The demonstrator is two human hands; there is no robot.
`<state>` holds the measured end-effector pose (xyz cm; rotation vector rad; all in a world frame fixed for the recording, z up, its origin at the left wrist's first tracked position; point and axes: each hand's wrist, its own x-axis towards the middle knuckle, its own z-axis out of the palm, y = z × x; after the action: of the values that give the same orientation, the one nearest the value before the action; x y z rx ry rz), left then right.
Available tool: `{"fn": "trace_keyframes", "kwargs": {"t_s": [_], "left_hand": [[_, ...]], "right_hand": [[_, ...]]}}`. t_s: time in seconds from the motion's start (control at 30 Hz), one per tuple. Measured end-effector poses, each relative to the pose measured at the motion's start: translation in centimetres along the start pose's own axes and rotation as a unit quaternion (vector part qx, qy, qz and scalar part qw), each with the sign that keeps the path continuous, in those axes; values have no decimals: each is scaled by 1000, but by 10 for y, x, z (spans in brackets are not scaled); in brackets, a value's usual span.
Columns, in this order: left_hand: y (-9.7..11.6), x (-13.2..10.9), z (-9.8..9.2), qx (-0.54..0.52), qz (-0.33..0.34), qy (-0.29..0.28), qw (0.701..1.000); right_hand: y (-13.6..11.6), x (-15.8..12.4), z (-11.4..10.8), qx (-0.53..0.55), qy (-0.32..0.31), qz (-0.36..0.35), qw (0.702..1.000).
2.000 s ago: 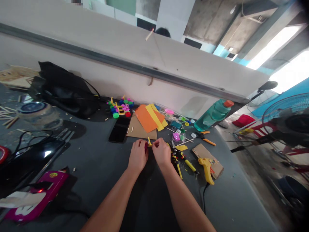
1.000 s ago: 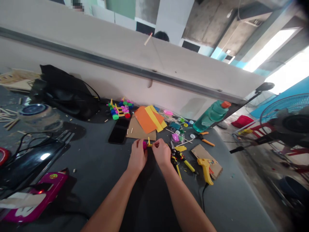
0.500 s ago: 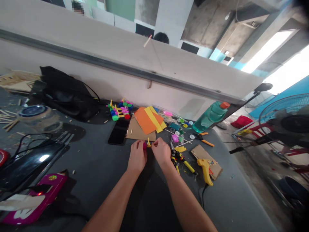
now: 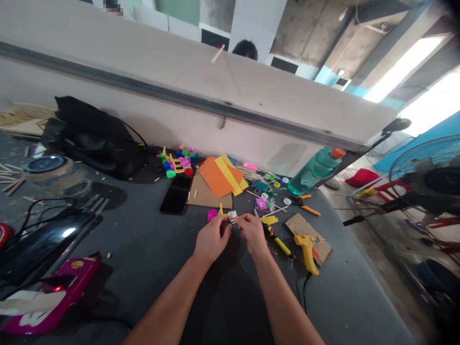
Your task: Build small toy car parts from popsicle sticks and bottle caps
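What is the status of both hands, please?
Left hand at yellow piece and pink cap; right hand at white piece; yellow-handled tool close beside right hand.

We record, on the left of the dark grey table (image 4: 143, 261): 1 black bag (image 4: 102, 143), slumped before the white partition (image 4: 161, 69); 1 clear jar (image 4: 61, 179), blue-topped, in front of the bag; loose wooden sticks (image 4: 12, 179), left of the jar; 1 magenta case (image 4: 77, 278), a red light (image 4: 56, 289) glowing on it; 1 glossy black object (image 4: 46, 237), kind unclear, behind the case. Centre: 1 black smartphone (image 4: 175, 195), flat, screen dark. Right: 1 teal plastic bottle (image 4: 312, 172) with orange cap (image 4: 338, 153), near the partition. Off the table, right, we list 1 fan (image 4: 443, 179); 1 dark tub (image 4: 438, 282) on the floor (image 4: 377, 258); 1 red item (image 4: 362, 177), too blurred for us to name. Beyond the partition: 1 person's dark-haired head (image 4: 246, 49), partly hidden.
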<state>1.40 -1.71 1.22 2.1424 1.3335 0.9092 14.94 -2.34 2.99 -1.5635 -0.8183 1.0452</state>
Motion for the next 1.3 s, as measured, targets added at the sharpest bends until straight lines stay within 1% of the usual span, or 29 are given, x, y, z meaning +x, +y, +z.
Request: {"fn": "trace_keyframes", "kwargs": {"t_s": [0.1,0.17,0.27,0.5,0.73,0.97,1.3], "left_hand": [[-3,0,2,-4,46,-7,999],[-6,1,4,-3,74,1,997],[-10,0,7,-4,86,16,996],[-7,2,7,-51,53,-10,997],[-5,5,3,-105,8,-22,994],[-6,5,3,-101,14,-22,995],[-5,4,2,-90,21,-21,996]], "right_hand": [[2,-1,0,40,-37,40,998],[2,-1,1,59,-53,53,995],[4,0,3,75,-61,62,993],[8,1,4,88,-62,52,993],[5,-1,1,89,-88,-7,992],[11,3,-4,39,-91,-56,994],[11,4,-6,-11,-94,-72,993]]}}
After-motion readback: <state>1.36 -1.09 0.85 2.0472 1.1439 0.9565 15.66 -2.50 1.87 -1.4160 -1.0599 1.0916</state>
